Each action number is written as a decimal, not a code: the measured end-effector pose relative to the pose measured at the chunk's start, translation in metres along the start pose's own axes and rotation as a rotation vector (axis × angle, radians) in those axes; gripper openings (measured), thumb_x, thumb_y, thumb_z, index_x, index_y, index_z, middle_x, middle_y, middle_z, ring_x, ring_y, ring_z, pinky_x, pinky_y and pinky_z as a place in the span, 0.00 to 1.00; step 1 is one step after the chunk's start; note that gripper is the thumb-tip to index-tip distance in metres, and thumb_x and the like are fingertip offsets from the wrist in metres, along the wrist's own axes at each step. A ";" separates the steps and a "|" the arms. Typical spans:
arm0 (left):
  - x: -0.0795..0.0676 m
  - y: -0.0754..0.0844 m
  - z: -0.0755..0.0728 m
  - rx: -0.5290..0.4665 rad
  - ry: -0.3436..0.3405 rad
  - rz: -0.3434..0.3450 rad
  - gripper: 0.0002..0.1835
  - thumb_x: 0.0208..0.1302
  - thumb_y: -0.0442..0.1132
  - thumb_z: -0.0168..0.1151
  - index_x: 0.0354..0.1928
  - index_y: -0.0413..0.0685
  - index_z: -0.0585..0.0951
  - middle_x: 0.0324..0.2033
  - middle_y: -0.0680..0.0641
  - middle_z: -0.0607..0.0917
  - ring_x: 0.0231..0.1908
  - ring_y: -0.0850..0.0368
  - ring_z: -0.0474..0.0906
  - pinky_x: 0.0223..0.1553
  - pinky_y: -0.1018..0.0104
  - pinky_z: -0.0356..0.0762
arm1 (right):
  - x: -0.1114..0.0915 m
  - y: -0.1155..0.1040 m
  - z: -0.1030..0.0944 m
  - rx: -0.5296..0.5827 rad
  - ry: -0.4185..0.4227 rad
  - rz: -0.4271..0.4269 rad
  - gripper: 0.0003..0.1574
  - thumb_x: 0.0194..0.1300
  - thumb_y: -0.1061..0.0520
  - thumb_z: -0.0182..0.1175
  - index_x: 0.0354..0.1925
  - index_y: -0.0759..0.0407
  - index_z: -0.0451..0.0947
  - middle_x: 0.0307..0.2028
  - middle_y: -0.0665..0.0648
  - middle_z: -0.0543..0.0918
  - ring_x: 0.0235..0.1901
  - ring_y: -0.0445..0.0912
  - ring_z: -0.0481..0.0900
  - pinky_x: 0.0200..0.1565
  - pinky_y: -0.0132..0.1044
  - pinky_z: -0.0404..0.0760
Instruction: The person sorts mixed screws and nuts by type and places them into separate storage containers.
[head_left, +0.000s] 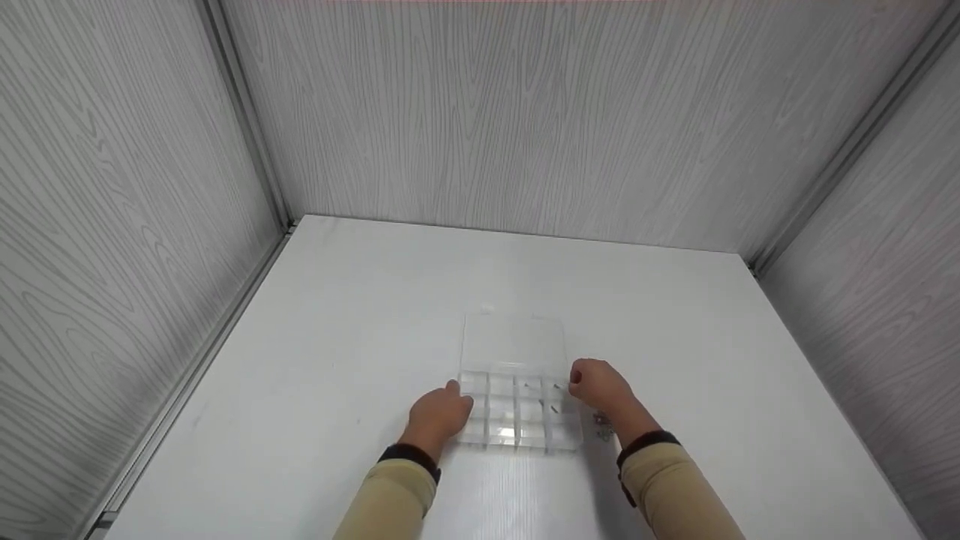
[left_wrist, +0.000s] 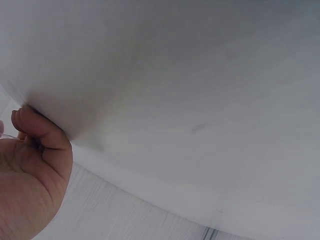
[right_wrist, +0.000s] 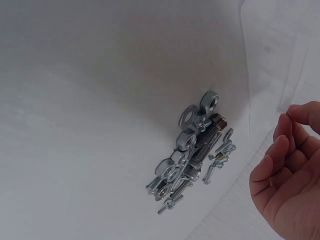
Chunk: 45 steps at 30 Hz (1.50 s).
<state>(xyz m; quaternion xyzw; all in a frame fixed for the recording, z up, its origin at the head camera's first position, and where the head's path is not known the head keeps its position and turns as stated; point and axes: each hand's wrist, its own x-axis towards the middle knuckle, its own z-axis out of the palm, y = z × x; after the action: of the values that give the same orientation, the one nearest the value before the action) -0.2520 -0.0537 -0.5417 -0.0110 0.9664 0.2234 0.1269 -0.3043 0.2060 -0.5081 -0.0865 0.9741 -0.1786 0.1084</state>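
A clear plastic compartment box lies on the white table with its lid folded back away from me. Several small dark pieces, too small to name, lie in its right-hand compartments. My left hand grips the box's left edge between thumb and curled fingers; its palm shows in the left wrist view. Over the box's upper right edge is my right hand. Its thumb and forefinger tips meet in the right wrist view; anything tiny between them is hidden. Beside this hand lies a pile of bolts, nuts and washers.
The white table runs back to a grey wood-grain panel. Similar panels stand along both sides. Loose hardware lies close to the box's right side, below the right forearm.
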 end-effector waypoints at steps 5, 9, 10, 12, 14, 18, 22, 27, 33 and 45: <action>-0.001 0.000 -0.001 0.062 -0.001 0.015 0.28 0.63 0.49 0.38 0.57 0.33 0.62 0.36 0.39 0.78 0.41 0.47 0.74 0.41 0.57 0.71 | 0.001 0.004 0.000 0.011 0.026 -0.047 0.04 0.55 0.59 0.57 0.25 0.56 0.72 0.23 0.51 0.73 0.23 0.44 0.69 0.24 0.37 0.69; 0.000 -0.002 -0.001 0.064 0.004 0.005 0.29 0.63 0.49 0.37 0.58 0.33 0.62 0.40 0.38 0.77 0.45 0.46 0.73 0.45 0.57 0.70 | 0.002 0.009 -0.002 0.007 0.041 -0.038 0.05 0.55 0.58 0.56 0.25 0.56 0.72 0.23 0.51 0.73 0.23 0.45 0.70 0.24 0.38 0.70; 0.001 -0.003 0.000 0.063 0.003 0.004 0.29 0.63 0.49 0.37 0.58 0.34 0.61 0.41 0.38 0.77 0.46 0.46 0.72 0.46 0.57 0.69 | 0.003 0.011 -0.003 -0.002 0.041 -0.027 0.05 0.55 0.57 0.56 0.25 0.55 0.72 0.23 0.51 0.73 0.24 0.45 0.70 0.25 0.37 0.70; 0.001 -0.004 -0.001 0.045 0.003 0.001 0.29 0.62 0.49 0.38 0.58 0.33 0.61 0.42 0.38 0.76 0.47 0.45 0.72 0.47 0.56 0.68 | 0.004 0.015 -0.004 -0.014 0.030 -0.004 0.04 0.55 0.57 0.56 0.25 0.56 0.72 0.25 0.52 0.74 0.25 0.45 0.70 0.26 0.38 0.70; 0.002 -0.006 -0.001 0.033 0.003 0.000 0.30 0.62 0.49 0.38 0.59 0.33 0.61 0.43 0.37 0.76 0.47 0.45 0.71 0.47 0.55 0.68 | 0.004 0.019 -0.006 -0.032 0.013 0.011 0.04 0.55 0.58 0.56 0.26 0.57 0.73 0.26 0.53 0.75 0.26 0.45 0.71 0.27 0.39 0.71; 0.003 -0.009 -0.001 0.029 -0.003 -0.004 0.30 0.62 0.50 0.37 0.60 0.33 0.60 0.44 0.37 0.76 0.49 0.45 0.70 0.48 0.55 0.67 | 0.001 0.026 -0.006 -0.058 -0.036 0.054 0.03 0.54 0.60 0.56 0.28 0.60 0.74 0.27 0.53 0.75 0.26 0.45 0.72 0.28 0.39 0.72; 0.003 -0.010 0.000 0.024 -0.008 -0.004 0.31 0.62 0.50 0.37 0.60 0.33 0.59 0.45 0.37 0.76 0.49 0.45 0.70 0.48 0.55 0.67 | -0.001 0.030 -0.005 -0.086 -0.080 0.079 0.03 0.52 0.60 0.57 0.25 0.60 0.74 0.23 0.53 0.74 0.24 0.45 0.72 0.26 0.38 0.72; 0.001 -0.009 -0.001 0.028 -0.013 -0.025 0.31 0.62 0.50 0.36 0.61 0.35 0.59 0.48 0.38 0.74 0.51 0.46 0.68 0.50 0.56 0.65 | -0.003 0.032 0.001 -0.087 -0.109 0.097 0.02 0.50 0.61 0.58 0.24 0.58 0.74 0.21 0.52 0.73 0.23 0.45 0.71 0.24 0.37 0.72; 0.000 -0.005 0.000 0.059 0.007 -0.002 0.29 0.63 0.50 0.37 0.59 0.35 0.61 0.45 0.38 0.76 0.49 0.45 0.70 0.49 0.56 0.67 | -0.005 0.036 0.007 -0.095 -0.077 0.107 0.03 0.52 0.62 0.56 0.24 0.59 0.75 0.20 0.52 0.73 0.21 0.45 0.71 0.24 0.37 0.72; 0.002 -0.002 0.002 0.047 0.018 0.016 0.28 0.62 0.49 0.38 0.57 0.35 0.63 0.43 0.38 0.76 0.47 0.45 0.71 0.47 0.56 0.67 | -0.007 0.041 0.006 -0.108 -0.104 0.129 0.04 0.51 0.62 0.57 0.21 0.58 0.74 0.19 0.53 0.73 0.20 0.45 0.71 0.21 0.36 0.70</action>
<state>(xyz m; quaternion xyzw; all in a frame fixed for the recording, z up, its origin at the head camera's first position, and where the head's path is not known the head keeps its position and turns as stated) -0.2529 -0.0540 -0.5448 -0.0026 0.9725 0.2017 0.1166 -0.3013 0.2436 -0.5277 -0.0386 0.9789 -0.1136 0.1655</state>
